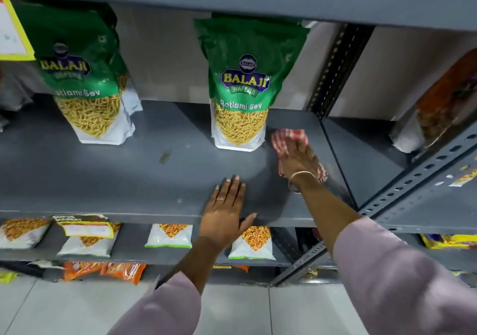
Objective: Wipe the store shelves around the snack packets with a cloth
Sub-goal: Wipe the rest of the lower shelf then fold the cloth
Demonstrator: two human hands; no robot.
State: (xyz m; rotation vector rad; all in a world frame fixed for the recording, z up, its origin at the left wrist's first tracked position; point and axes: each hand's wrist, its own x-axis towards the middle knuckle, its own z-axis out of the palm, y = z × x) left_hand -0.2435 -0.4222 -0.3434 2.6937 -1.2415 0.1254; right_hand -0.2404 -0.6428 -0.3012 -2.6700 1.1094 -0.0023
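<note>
The right hand [296, 157] lies flat on a red-and-white checked cloth [286, 141], its grip open and pressing down rather than clutching. The cloth sits on the grey shelf [129, 179], just beside the lower right corner of the nearer green snack packet [240, 86], which stands upright. The left hand [224, 213] rests palm down on the shelf's front edge, fingers spread, holding nothing, its thumb hooked over the lip. A second green packet [82, 76] stands well to the left, blurred. Between the two, a small dark smudge [164, 157] marks the shelf.

The main risk appears to be the cloth or the knuckles nudging the nearer packet: it stands on a narrow base, and a sideways sweep could topple it or push it back. A flat, loose grip might also let the cloth bunch or slide out from under the palm. The smudge looks stuck on and may need firmer rubbing.

Much of the cloth lies hidden beneath the hand, so its full size cannot be told. The shelf behind the packets is out of sight. An orange packet [444, 107] in the bay to the right is cut off and smeared, and the tags on the lower shelves are unreadable.
</note>
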